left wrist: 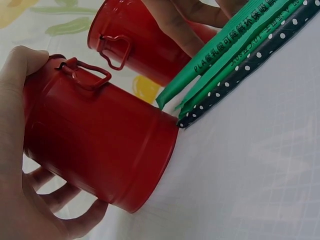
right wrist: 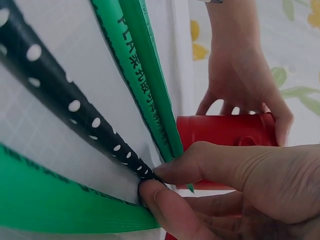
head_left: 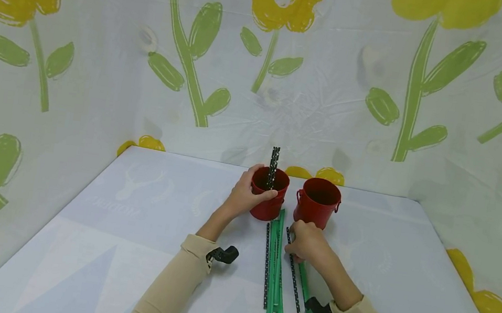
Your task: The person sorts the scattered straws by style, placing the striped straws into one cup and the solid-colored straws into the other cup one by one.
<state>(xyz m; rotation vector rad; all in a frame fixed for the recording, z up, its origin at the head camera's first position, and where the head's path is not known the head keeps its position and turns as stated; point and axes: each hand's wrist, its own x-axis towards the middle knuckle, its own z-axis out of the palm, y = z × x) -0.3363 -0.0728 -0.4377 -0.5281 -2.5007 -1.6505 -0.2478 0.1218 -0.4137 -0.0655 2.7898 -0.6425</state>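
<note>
My left hand (head_left: 244, 195) grips the left small red metal bucket (head_left: 266, 210), thumb on the near side and fingers around the outside. Black straws with white dots (head_left: 274, 159) stand upright in it. In front of the right red bucket (head_left: 318, 200), my right hand (head_left: 314, 245) pinches the far end of a black dotted straw (head_left: 295, 284) between thumb and finger. The right wrist view shows this pinch on the straw (right wrist: 75, 105) up close. Beside the hand lie straws in green printed wrappers (head_left: 273, 281) and another black dotted straw (head_left: 267, 269).
A single green-wrapped straw (head_left: 308, 301) lies to the right, partly under my right wrist. The pale table (head_left: 134, 247) ends at a flower-printed cloth backdrop (head_left: 314, 112). Each wrist carries a black camera mount, such as the left mount (head_left: 225, 254).
</note>
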